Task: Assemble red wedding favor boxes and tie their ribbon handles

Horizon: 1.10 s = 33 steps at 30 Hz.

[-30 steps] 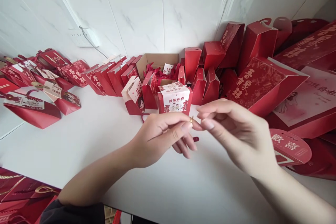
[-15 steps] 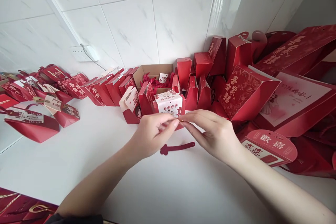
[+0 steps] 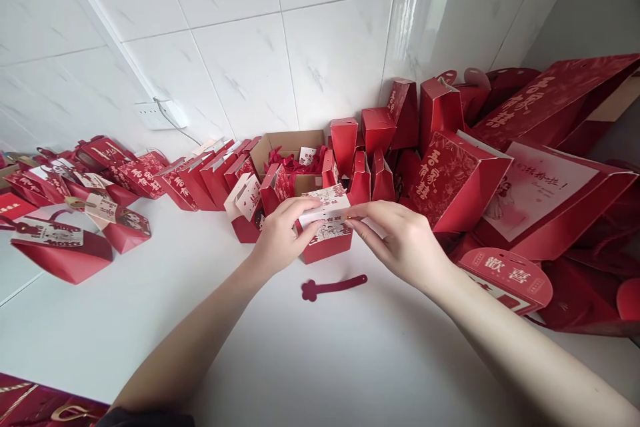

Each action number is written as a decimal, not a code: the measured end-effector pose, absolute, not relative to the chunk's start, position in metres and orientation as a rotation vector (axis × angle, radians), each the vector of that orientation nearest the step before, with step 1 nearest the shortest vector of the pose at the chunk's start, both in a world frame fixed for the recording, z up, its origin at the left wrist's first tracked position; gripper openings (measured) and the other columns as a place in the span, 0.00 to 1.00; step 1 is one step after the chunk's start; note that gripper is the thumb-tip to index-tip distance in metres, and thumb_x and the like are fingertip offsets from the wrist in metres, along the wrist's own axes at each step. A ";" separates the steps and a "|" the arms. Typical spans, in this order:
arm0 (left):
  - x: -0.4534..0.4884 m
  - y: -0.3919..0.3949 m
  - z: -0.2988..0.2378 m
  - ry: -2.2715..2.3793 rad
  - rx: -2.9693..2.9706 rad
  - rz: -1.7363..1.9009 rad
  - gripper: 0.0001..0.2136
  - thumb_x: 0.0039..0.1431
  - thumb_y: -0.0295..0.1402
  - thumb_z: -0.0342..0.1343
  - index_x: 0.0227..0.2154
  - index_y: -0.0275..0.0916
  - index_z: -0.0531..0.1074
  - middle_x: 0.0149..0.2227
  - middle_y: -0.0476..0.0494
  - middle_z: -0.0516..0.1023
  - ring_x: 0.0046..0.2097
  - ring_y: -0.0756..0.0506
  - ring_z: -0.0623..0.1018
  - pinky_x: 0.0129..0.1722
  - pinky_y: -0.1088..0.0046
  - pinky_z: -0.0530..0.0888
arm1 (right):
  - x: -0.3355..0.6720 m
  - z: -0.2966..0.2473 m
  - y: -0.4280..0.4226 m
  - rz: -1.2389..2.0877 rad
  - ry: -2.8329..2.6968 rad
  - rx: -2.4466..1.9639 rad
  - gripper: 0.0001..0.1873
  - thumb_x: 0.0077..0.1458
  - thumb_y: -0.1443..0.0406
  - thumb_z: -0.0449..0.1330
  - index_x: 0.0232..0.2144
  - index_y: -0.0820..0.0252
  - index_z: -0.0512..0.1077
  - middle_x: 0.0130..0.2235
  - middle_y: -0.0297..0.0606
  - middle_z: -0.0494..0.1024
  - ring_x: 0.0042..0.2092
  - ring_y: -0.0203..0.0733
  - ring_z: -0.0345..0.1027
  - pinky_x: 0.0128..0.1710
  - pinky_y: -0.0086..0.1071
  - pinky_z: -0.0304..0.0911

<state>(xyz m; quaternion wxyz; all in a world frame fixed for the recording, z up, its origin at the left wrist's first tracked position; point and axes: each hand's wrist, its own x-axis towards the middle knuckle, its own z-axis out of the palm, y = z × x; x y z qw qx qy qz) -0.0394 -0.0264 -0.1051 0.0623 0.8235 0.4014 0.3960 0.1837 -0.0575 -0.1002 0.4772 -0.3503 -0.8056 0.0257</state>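
Just in front of me stands a small red gift box [image 3: 327, 250] with a white printed card [image 3: 325, 215] folded over its top. The fingers and thumb of my left hand [image 3: 283, 230] are closed on the card's left side. On the right side of the card, my right hand [image 3: 395, 233] pinches a tiny gold-coloured piece [image 3: 348, 217] between thumb and forefinger; its exact kind is too small to make out. Nearer to me, a dark red strap [image 3: 335, 287] with a flower-shaped end lies flat on the white table, touched by neither hand.
Behind the gift box is an open cardboard box [image 3: 295, 140] holding red ribbons and a tag. Red boxes [image 3: 210, 170] stand in a row left of it. Large red gift bags [image 3: 450, 177] crowd the right side. Finished-looking boxes with tags [image 3: 60, 250] sit far left.
Both hands, together over the card before, have moved apart to its two sides. The folded card top is now more exposed between them. The view has shifted slightly.
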 end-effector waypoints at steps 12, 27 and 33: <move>-0.036 -0.036 -0.106 1.006 2.493 1.156 0.11 0.61 0.31 0.57 0.47 0.41 0.74 0.49 0.41 0.79 0.53 0.43 0.77 0.55 0.63 0.74 | 0.183 -0.139 -0.009 0.788 -1.241 -0.906 0.14 0.62 0.55 0.58 0.40 0.60 0.69 0.32 0.37 0.78 0.35 0.39 0.73 0.41 0.36 0.71; -0.038 -0.033 -0.111 1.059 2.551 1.112 0.15 0.62 0.32 0.57 0.52 0.44 0.71 0.51 0.46 0.78 0.52 0.45 0.78 0.51 0.68 0.76 | 0.172 -0.143 -0.029 -0.033 -1.550 -0.973 0.05 0.65 0.63 0.55 0.43 0.55 0.68 0.35 0.35 0.80 0.33 0.38 0.74 0.35 0.32 0.67; -0.037 -0.036 -0.102 1.135 2.680 0.948 0.15 0.65 0.35 0.55 0.53 0.45 0.71 0.54 0.46 0.75 0.55 0.44 0.75 0.56 0.63 0.72 | 0.174 -0.134 -0.032 0.233 -1.548 -1.068 0.06 0.66 0.60 0.53 0.42 0.54 0.67 0.37 0.34 0.79 0.35 0.38 0.73 0.36 0.31 0.66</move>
